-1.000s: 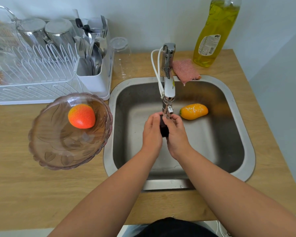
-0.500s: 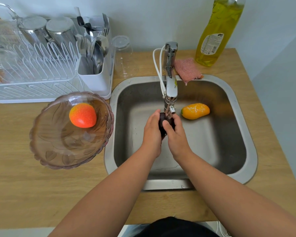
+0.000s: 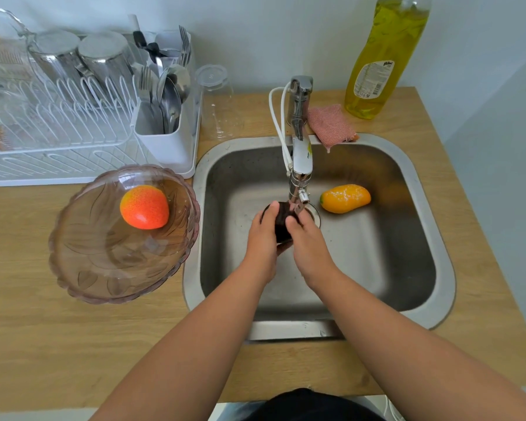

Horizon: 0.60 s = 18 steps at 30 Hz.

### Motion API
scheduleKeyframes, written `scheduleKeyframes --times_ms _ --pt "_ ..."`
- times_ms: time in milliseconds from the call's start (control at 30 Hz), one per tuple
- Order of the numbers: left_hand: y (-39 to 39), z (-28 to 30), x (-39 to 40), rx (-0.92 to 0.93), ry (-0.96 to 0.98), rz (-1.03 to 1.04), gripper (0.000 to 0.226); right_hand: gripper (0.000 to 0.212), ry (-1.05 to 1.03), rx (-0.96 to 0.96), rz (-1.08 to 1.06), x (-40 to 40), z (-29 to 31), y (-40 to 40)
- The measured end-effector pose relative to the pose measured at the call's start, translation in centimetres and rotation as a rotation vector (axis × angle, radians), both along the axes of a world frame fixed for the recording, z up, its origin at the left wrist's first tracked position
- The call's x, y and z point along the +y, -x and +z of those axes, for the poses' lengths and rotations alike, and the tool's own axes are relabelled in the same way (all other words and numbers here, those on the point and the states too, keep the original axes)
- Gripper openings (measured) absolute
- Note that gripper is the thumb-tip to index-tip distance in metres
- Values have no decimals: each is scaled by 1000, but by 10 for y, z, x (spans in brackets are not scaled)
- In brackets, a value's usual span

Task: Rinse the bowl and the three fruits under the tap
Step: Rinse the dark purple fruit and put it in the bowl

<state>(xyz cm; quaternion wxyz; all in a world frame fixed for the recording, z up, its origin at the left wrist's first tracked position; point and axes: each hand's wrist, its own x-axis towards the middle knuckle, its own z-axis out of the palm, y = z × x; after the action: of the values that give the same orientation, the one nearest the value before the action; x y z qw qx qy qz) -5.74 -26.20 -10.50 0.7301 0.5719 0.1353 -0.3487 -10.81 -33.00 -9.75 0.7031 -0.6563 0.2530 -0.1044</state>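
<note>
A dark, nearly black fruit (image 3: 282, 221) is held under the tap (image 3: 300, 165) spout, over the middle of the sink (image 3: 407, 183). My left hand (image 3: 263, 241) cups it from the left and my right hand (image 3: 308, 247) from the right; most of the fruit is hidden between the fingers. A yellow-orange fruit (image 3: 345, 198) lies on the sink floor right of the spout. A brownish see-through bowl (image 3: 104, 268) stands on the counter left of the sink, with a red-orange fruit (image 3: 144, 207) lying in it.
A white dish rack (image 3: 58, 141) with steel cups, glassware and a cutlery holder fills the back left. An upturned clear glass (image 3: 217, 101) stands beside it. A pink scrub pad (image 3: 331, 124) and a yellow dish soap bottle (image 3: 383, 56) sit behind the sink.
Both hands have turned the dark fruit under the spout, so more of it shows between the fingers. The other fruits and the bowl have not moved.
</note>
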Motion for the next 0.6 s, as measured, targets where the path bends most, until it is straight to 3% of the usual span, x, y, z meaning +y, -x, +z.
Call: scheduleKeyframes --times_ms 133,233,333,500,600 --pt "-8 3 7 251 125 -10 55 36 215 -1 59 -7 -5 6" --pt "-4 2 5 334 142 -2 59 32 65 39 35 -13 -2 1" --pt "-2 -1 4 340 140 27 58 28 34 43 89 -17 1 -2" --pt "-5 -7 7 339 129 72 54 41 92 32 254 -23 -1 9" --pt "-5 -7 6 298 96 52 54 36 84 26 167 -20 -2 6"
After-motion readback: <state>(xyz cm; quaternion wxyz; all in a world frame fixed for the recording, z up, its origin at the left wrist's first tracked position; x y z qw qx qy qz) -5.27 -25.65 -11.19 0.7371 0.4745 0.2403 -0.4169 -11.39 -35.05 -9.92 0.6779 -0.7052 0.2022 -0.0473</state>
